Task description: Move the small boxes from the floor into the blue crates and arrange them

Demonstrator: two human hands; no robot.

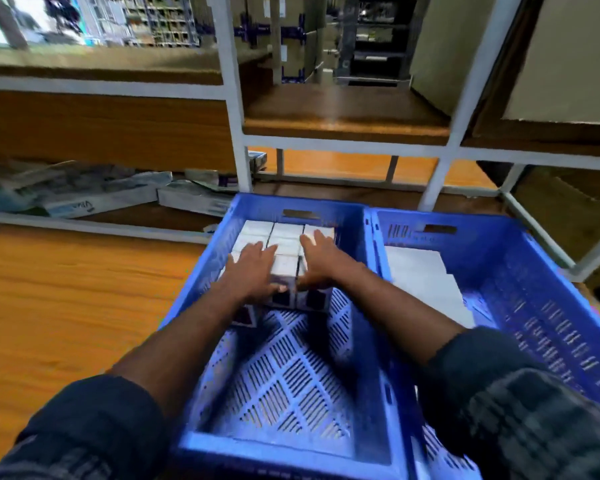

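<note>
Several small white boxes (284, 237) with dark ends are packed in rows at the far end of the left blue crate (222, 448). My left hand (253, 271) lies flat on the left boxes, fingers straight, its thumb against the near face of the middle box (284, 266). On the right side of that box presses my right hand (317, 258), fingers stretched over the boxes behind. The near half of this crate shows its bare slotted floor. The right blue crate (534, 306) holds white sheets or flat boxes (426, 282).
A white metal rack (440, 174) with wooden shelves stands behind the crates. Flat cartons and papers (84, 195) lie on its lowest level at the left. The orange wooden floor (66, 289) spreads to the left of the crates. Big brown cartons (561, 64) fill the upper right shelf.
</note>
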